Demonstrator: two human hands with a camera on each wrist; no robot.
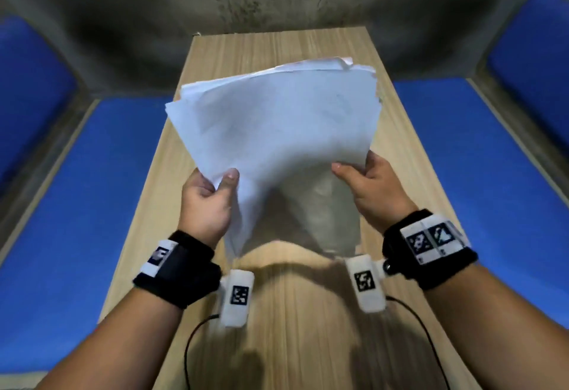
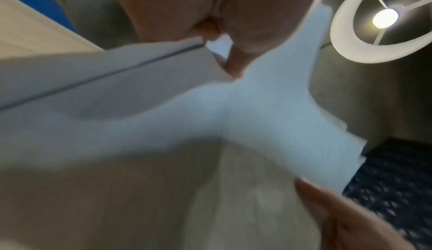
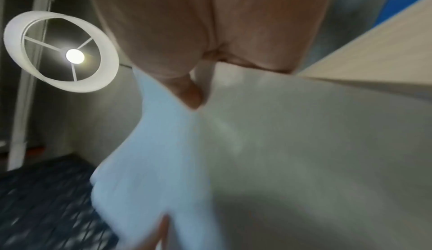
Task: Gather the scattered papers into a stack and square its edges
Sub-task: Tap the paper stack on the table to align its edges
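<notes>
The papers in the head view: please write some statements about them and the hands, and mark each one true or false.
1. Both hands hold the papers. True: the left hand and the right hand each grip a near corner.
2. The papers lie flat on the table. False: they are lifted above it.
3. The far edges of the sheets are perfectly even. False: the sheets are offset, with corners sticking out.
4. Loose sheets remain on the table. False: none shows there.
5. A lit lamp appears in the right wrist view. True.
</notes>
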